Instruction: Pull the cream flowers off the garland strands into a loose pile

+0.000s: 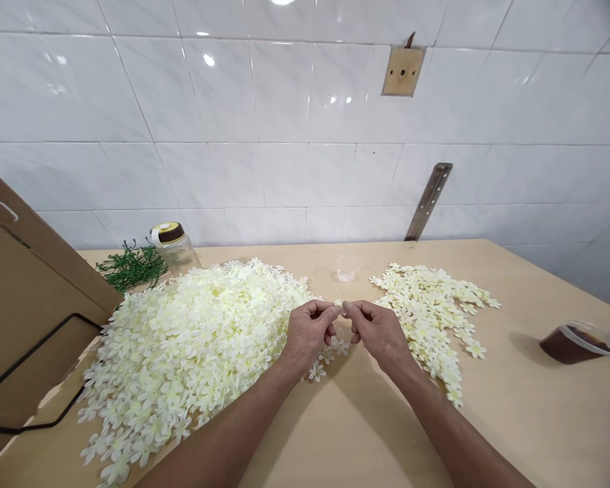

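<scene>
My left hand [312,329] and my right hand [376,330] meet above the middle of the table, thumbs and forefingers pinched together. Between the fingertips shows a small pale artificial flower [338,304], mostly covered by the fingers. A large heap of white artificial flowers [198,339] spreads to the left, its edge reaching under my left hand. To the right of my right hand lies a smaller pile of cream-yellow artificial flowers [430,305]. Just beyond my hands stands a small clear plastic cup [346,270].
A cardboard box [45,285] with a black metal frame [30,366] stands at the left edge. Green plastic stems [135,266] and a clear jar with a brown-yellow lid [173,244] sit behind the heap. A cup of dark liquid [574,342] is at the right. A tiled wall [285,122] closes the back.
</scene>
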{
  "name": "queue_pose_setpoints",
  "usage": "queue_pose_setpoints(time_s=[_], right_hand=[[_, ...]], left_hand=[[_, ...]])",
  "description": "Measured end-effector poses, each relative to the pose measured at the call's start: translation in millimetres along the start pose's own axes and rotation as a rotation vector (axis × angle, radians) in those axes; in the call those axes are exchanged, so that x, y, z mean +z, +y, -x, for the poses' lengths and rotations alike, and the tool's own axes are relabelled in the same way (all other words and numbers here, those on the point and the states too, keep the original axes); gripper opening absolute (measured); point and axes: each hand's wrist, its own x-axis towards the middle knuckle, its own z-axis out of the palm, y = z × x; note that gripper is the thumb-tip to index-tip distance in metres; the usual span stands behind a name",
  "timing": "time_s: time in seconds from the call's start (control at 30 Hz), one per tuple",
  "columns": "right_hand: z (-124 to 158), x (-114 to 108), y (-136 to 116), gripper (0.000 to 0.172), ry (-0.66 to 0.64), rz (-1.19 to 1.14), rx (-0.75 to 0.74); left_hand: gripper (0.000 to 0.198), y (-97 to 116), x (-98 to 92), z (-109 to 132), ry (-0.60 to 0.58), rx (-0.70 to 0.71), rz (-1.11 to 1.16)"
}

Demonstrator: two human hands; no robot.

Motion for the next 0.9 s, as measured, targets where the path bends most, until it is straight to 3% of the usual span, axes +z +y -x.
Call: queue_pose_setpoints(time_s=[0.3, 0.6, 0.8, 0.9], right_hand=[[-1.0, -2.2, 1.1, 0.052, -0.004, -0.022, 0.007], [-4.2, -3.7, 7.0, 0.048, 0.005, -0.04, 0.0], [-1.1, -2.6, 8.2, 0.035, 0.002, 0.023, -0.344], [-0.5, -1.0, 9.8, 0.029, 0.017, 0.087, -0.426]], left_hand=[[0.03, 8.1, 1.2, 1.9, -0.053, 0.017, -0.056], [0.029, 0.0, -1.5, -1.3, -0.043, 0.071, -0.122], [0.029, 0.1, -1.5, -0.8, -0.023, 0.055, -0.129], [0.03, 0.4, -1.7, -0.2, -0.05, 0.052, -0.12]])
